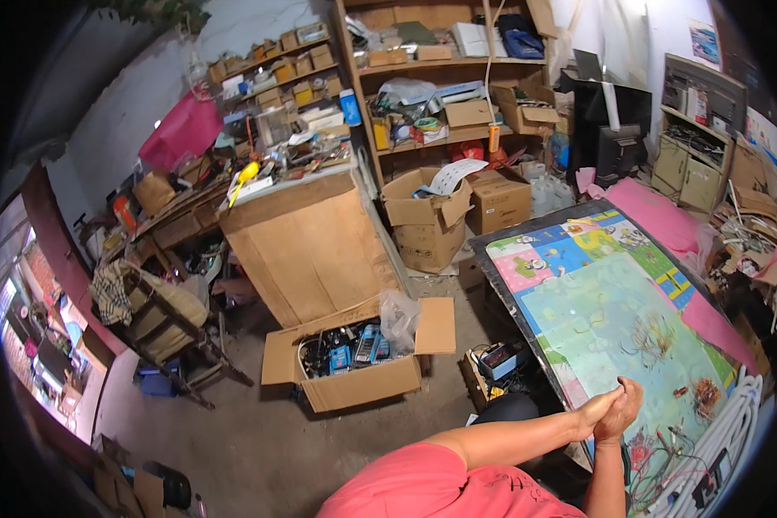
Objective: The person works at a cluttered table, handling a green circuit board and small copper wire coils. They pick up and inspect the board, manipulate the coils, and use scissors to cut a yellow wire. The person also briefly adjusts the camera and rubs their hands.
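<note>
My left hand (pixel 597 409) and my right hand (pixel 618 418) are pressed together above the near left part of a table covered with a colourful patterned mat (pixel 561 302). The fingers of both are closed and partly hide one another. Whatever is between them, if anything, cannot be made out. On the mat beyond my hands lies a loose tangle of thin wires (pixel 649 338). A bundle of copper-coloured wire (pixel 706 397) rests to their right. Red and black leads (pixel 665 457) spread over the near right of the table.
Thick white tubing (pixel 725 440) runs along the table's right edge, near pink cloth (pixel 656 214). An open cardboard box (pixel 363 394) with blue and black devices stands on the floor to the left. Behind it rises a wooden cabinet (pixel 311 250); a chair (pixel 160 315) stands farther left.
</note>
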